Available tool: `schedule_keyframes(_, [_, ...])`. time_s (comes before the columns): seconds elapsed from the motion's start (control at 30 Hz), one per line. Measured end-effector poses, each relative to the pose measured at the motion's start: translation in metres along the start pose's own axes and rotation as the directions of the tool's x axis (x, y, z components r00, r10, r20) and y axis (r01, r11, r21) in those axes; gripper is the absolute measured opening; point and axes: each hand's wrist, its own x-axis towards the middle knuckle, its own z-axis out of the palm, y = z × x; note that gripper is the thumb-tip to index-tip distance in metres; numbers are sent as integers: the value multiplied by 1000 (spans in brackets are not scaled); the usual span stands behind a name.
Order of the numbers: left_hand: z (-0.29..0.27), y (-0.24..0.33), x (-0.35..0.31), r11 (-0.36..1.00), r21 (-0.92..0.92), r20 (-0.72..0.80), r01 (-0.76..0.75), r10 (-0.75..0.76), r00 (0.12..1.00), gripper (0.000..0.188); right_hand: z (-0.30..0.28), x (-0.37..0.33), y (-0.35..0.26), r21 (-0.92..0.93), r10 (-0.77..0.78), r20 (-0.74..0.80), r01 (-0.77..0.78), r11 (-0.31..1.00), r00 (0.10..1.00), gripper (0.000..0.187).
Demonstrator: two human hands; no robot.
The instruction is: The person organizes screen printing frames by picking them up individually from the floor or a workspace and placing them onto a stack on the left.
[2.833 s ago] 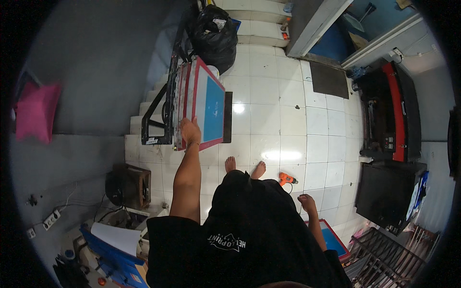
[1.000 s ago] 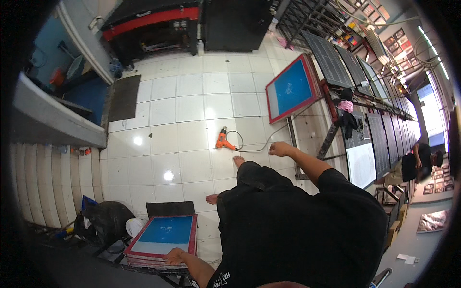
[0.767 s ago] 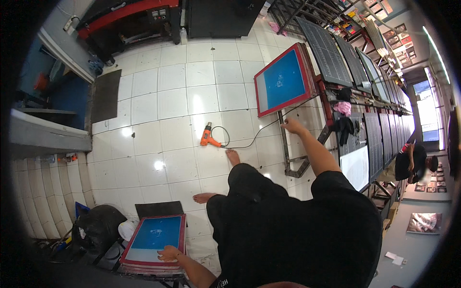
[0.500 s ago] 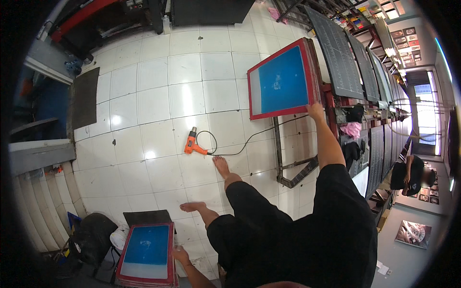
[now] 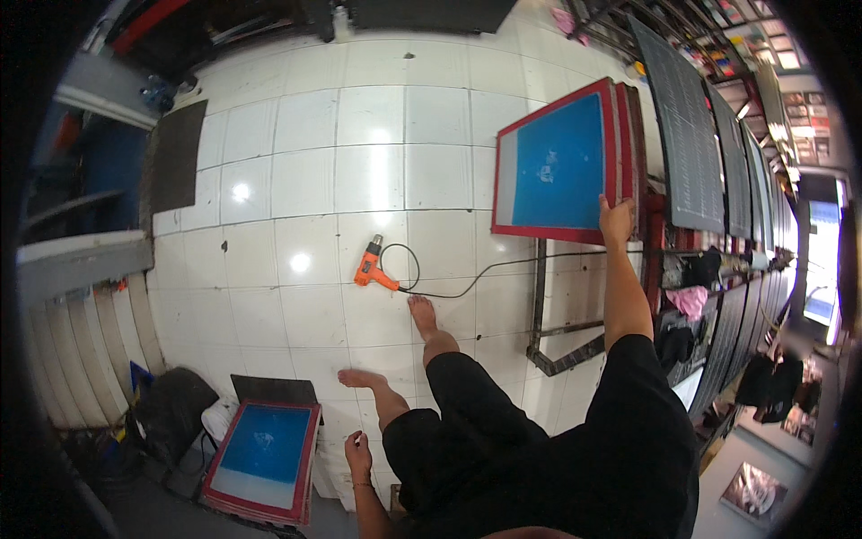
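At the upper right of the frame, your right hand (image 5: 616,221) grips the lower right corner of the right screen (image 5: 553,164), red-framed and blue-faced, fronting a stack beside dark boards (image 5: 681,126). Your left hand (image 5: 358,455) hangs left of lower centre, fingers curled inward (whether they hold anything cannot be told), near but apart from the left screen (image 5: 264,446), which tops another stack at lower left beside a black bag (image 5: 175,409). Mid-frame, an orange heat gun (image 5: 371,268) lies on white tiles (image 5: 368,180) near your bare feet (image 5: 421,314), its cord (image 5: 489,267) trailing right; a person (image 5: 772,386) appears at right.
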Motion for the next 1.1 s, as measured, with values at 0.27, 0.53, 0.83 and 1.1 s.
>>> schedule_keyframes(0.27, [-7, -28, 2, 998, -7, -39, -58, 57, 998, 34, -20, -40, -68, 105, -94, 66, 87, 991, 993, 62])
schedule_keyframes(0.53, [-81, 75, 141, 919, -143, -161, -367, 344, 925, 42, -199, -162, -110, 319, -427, -107, 438, 841, 898, 54])
schedule_keyframes(0.83, [-375, 199, 148, 798, -232, -484, -556, 401, 777, 60, -333, -311, -149, 909, -649, -136, 355, 219, 748, 47])
schedule_keyframes(1.1, [-620, 113, 67, 525, -378, -660, -763, 425, 620, 81, -288, -438, -218, 998, -735, -35, -9, -56, 677, 48])
